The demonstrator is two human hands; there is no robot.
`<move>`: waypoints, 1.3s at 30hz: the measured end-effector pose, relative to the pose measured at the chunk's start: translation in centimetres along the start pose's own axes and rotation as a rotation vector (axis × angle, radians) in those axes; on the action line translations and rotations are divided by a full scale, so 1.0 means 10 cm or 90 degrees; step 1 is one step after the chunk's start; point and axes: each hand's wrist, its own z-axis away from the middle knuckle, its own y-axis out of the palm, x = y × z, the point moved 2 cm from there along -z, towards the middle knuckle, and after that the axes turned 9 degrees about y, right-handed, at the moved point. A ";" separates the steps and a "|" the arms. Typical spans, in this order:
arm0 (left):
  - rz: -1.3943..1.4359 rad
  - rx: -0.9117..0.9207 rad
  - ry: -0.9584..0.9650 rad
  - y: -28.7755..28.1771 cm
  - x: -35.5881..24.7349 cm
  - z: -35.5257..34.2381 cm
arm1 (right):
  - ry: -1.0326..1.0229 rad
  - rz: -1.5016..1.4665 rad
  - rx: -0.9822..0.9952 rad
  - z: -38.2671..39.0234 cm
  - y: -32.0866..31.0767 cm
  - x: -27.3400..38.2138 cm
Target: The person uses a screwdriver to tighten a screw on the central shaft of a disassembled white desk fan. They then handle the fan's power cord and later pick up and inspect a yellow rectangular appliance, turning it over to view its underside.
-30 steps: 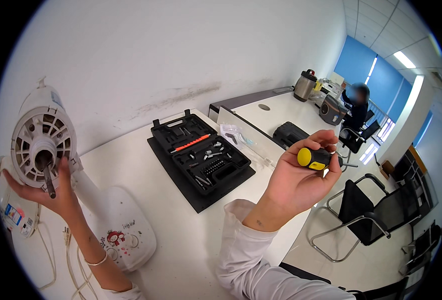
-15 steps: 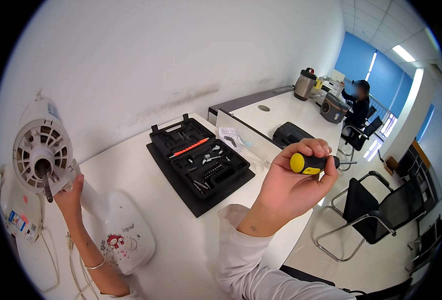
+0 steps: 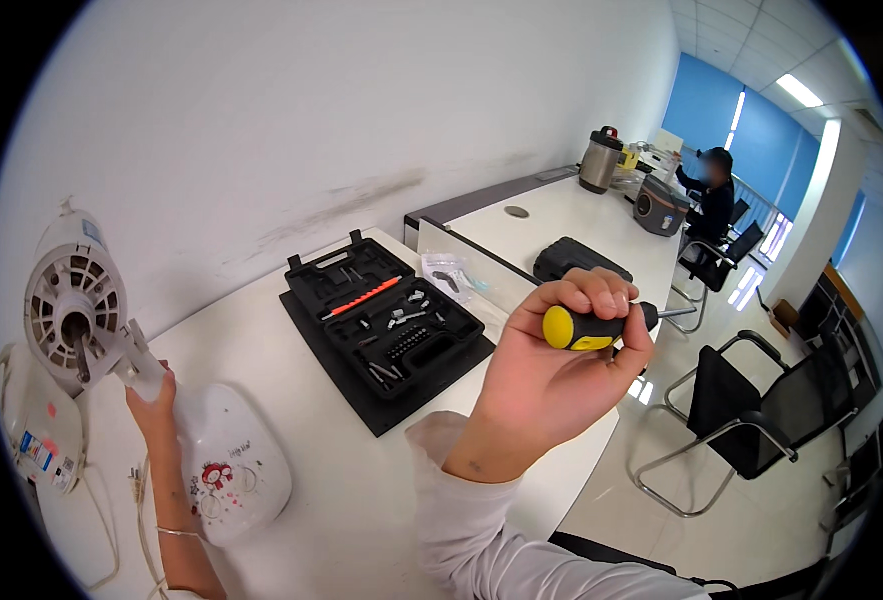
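Observation:
My right hand [image 3: 532, 390] is raised over the table's right edge, its fingers closed around a short black-and-yellow screwdriver [image 3: 587, 330]. The screwdriver's metal shank points away to the right. On the left, my left hand [image 3: 155, 405] grips the neck of a white electric fan, partly hidden behind it. The fan's motor head [image 3: 102, 285] has no blades or guard on it, and its bare metal shaft [image 3: 81, 358] faces me. Below the neck, the rounded fan base [image 3: 237, 450] with a cartoon print stands on the white table.
An open black tool case [image 3: 417, 345] with bits, sockets and a red-orange strip lies mid-table. Behind it are a small plastic bag [image 3: 450, 277] and a low divider [image 3: 482, 262]. A white appliance [image 3: 42, 415] and cords sit far left. Office chairs [image 3: 732, 400] and another person [image 3: 714, 195] are at right.
My right hand has shifted left with the screwdriver. My left hand still holds the fan, whose neck shows more plainly. The whole view has moved slightly.

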 end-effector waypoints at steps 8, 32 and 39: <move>-0.004 0.032 0.031 0.01 0.29 -0.46 | 0.057 -0.038 -0.021 0.01 0.00 -0.16; -0.092 0.058 0.041 -0.33 0.45 -1.20 | 0.137 -0.018 0.096 -0.23 -0.16 -0.01; -0.167 0.072 0.011 -0.18 0.56 -1.41 | 0.191 0.023 0.207 -0.09 -0.06 -0.07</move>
